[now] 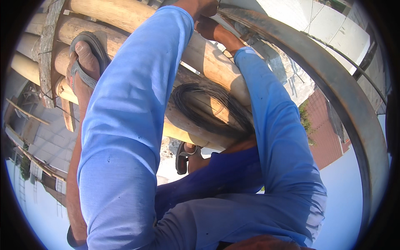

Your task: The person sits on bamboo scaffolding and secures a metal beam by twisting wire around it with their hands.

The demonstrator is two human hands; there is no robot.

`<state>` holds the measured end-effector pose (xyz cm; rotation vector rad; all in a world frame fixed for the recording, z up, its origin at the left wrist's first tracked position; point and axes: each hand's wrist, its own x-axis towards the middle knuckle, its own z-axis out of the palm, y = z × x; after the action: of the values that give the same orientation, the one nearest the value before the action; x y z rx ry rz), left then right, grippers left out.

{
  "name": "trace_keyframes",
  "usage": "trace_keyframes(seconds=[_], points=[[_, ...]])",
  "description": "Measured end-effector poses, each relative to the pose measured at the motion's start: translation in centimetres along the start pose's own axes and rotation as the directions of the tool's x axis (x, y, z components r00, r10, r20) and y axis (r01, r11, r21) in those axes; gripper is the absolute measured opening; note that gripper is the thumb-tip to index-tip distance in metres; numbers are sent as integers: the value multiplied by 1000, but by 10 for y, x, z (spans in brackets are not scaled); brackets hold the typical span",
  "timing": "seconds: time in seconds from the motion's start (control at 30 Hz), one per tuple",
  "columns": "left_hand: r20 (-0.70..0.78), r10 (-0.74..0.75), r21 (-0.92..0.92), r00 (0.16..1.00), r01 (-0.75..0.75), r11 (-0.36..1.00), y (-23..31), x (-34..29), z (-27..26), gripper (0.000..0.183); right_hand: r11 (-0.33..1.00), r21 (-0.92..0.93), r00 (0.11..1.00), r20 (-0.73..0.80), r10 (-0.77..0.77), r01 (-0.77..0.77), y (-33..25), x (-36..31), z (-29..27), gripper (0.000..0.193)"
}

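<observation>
My left hand (201,6) is at the top edge, partly cut off, beyond a light-blue sleeve. Just below it is my right hand (208,27), closed and in shadow. The fingers of both hands look curled close together, and what they hold is hidden. Both are beside the end of a long metal beam (329,73) that curves down the right side. Thick wooden poles (125,16) lie beneath the hands. Between my forearms, a coil of thin black wire (196,87) rests over the poles.
At left, a rough wooden crosspiece (51,46) is tied over the poles with wire. My sandalled left foot (85,56) stands on the poles; the other sandalled foot (192,160) shows lower down. Roofs (54,148) and a brick-red surface (325,129) appear far below.
</observation>
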<state>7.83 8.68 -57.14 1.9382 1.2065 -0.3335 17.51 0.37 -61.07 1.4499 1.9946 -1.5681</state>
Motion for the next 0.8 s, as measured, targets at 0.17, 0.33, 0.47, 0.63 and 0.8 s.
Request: trace_keyframes(seconds=[0.17,0.33,0.47,0.63,0.8], points=[[-39,-46,-60,998,44,997,-4,6,-13,20,918,364,979,-61,195,-160,-6,-2,-28,29],[-73,-124,-165,990,110,980,-15,2,-18,19,522,853,931,-204,303,17,-34,-16,-46,29],[-88,-156,-277,984,126,953,-7,7,-22,19,399,911,898,-259,356,104,-17,-13,-46,31],[-100,-220,-473,970,148,869,1,8,-28,19,760,648,849,-425,313,45,6,-2,-25,31],[-96,-361,-695,928,197,691,0,6,-30,19,778,626,924,-263,278,-56,-6,-7,-39,34]])
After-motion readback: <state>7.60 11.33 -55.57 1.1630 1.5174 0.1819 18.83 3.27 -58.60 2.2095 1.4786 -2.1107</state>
